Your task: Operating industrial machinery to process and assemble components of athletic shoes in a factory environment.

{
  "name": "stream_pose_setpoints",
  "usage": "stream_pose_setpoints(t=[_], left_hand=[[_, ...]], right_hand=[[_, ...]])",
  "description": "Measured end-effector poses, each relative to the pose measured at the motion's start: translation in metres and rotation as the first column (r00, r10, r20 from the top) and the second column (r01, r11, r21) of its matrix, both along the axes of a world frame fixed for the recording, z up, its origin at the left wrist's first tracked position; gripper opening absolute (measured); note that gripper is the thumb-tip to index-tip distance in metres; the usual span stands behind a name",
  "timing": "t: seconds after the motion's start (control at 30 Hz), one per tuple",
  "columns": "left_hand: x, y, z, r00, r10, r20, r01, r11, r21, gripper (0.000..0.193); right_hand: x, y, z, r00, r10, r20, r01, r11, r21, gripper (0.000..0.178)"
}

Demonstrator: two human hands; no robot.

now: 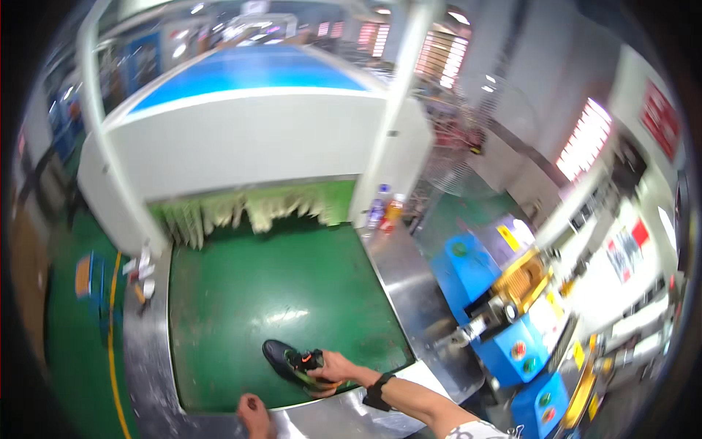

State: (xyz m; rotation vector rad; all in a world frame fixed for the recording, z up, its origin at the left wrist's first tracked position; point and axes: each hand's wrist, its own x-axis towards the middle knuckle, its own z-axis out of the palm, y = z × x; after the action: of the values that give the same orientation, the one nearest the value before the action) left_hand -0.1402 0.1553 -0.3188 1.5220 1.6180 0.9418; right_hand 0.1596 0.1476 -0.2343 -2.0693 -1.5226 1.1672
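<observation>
A black shoe (280, 358) with orange and green accents lies at the near edge of the green conveyor belt (270, 285), its toe pointing away to the left. My right hand (333, 368) grips it around the ankle opening and heel, and a black band circles that wrist. Just left of the shoe, over the metal front edge, my left hand (254, 417) is closed, its fingers curled. A small dark patch shows between those fingers, too blurred to make out.
Ahead, a white machine housing (256, 143) has a ragged fabric curtain (252, 208) above the belt. Bottles (384, 211) stand on the metal ledge to the right. Blue machinery with buttons (512, 351) crowds the right side. Small items (142, 274) sit on the left ledge.
</observation>
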Motion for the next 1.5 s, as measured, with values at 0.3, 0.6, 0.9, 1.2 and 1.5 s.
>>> stream_pose_setpoints(t=[0.3, 0.6, 0.9, 1.2, 1.5], left_hand=[[0.077, -0.093, 0.092, 0.693, -0.259, 0.673, 0.589, 0.742, -0.320, 0.058], [0.178, -0.126, 0.181, 0.433, -0.162, 0.887, 0.898, 0.162, -0.409, 0.078], [0.243, -0.290, 0.202, 0.135, -0.581, 0.803, 0.986, -0.002, -0.168, 0.069], [0.313, -0.409, 0.161, -0.047, -0.995, 0.086, 0.955, -0.070, -0.287, 0.044], [0.334, -0.416, 0.118, -0.248, -0.959, -0.139, 0.942, -0.205, -0.266, 0.041]], right_hand=[[0.015, -0.214, 0.125, 0.596, -0.364, -0.716, 0.431, 0.897, -0.098, 0.067], [-0.007, -0.313, 0.177, 0.683, -0.401, -0.611, 0.677, 0.662, 0.322, 0.072], [0.032, -0.534, 0.192, 0.220, -0.559, -0.799, 0.939, 0.344, 0.018, 0.070], [0.095, -0.804, 0.253, -0.117, -0.711, -0.693, 0.880, -0.397, 0.260, 0.057], [0.326, -0.915, 0.200, -0.544, -0.626, -0.559, 0.800, -0.589, -0.119, 0.027]])
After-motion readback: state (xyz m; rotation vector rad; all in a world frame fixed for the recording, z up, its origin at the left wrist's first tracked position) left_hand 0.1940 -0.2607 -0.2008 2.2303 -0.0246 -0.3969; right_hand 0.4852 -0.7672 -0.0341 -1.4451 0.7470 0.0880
